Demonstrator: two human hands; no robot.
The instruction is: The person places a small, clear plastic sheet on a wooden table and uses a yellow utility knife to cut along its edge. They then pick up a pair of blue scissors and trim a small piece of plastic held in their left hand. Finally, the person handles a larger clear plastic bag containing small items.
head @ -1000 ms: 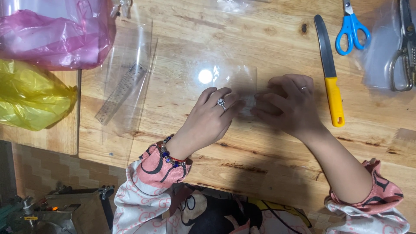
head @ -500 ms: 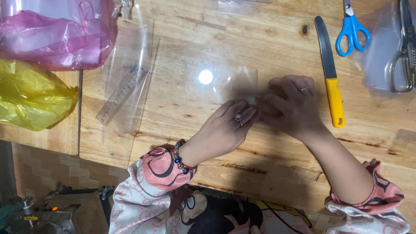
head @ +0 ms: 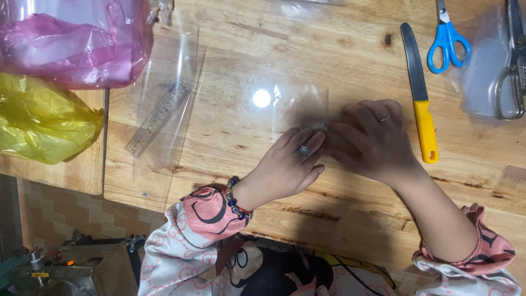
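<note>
Worktop (head: 339, 49): pale knotted wooden boards, lit from above, with a lamp glare showing on film near the centre.

Pink translucent plastic bag (head: 71, 46): top left corner, bulging, part off-frame. Yellow translucent plastic bag (head: 44, 120): just below it, at the left edge.

Large clear plastic sleeve (head: 164, 109): lies left of centre and holds a clear plastic ruler (head: 159, 119) set on a diagonal.

Small clear plastic sheet (head: 298, 104): the item being worked. It lies flat at centre, its long axis running left to right. Its near right corner sits directly under the fingertips of both hands; the rest of the sheet extends up and to the left of them.

Right hand (head: 372, 142): palm down, fingers curled over the sheet's right end, pressing or pinching there. Whether this grip is closed on the film cannot be told, since the fingertips hide it.

Left hand (head: 287, 167): palm down, fingers extended and touching the right hand's fingertips at the sheet's edge. It lies flat and grips nothing visible. Both hands are equally close to the corner.

Yellow-handled knife (head: 421, 93): just right of the right hand, blade pointing away. Blue-handled scissors (head: 448, 38) and metal shears (head: 512, 66) lie further right, well apart from the hands.
</note>
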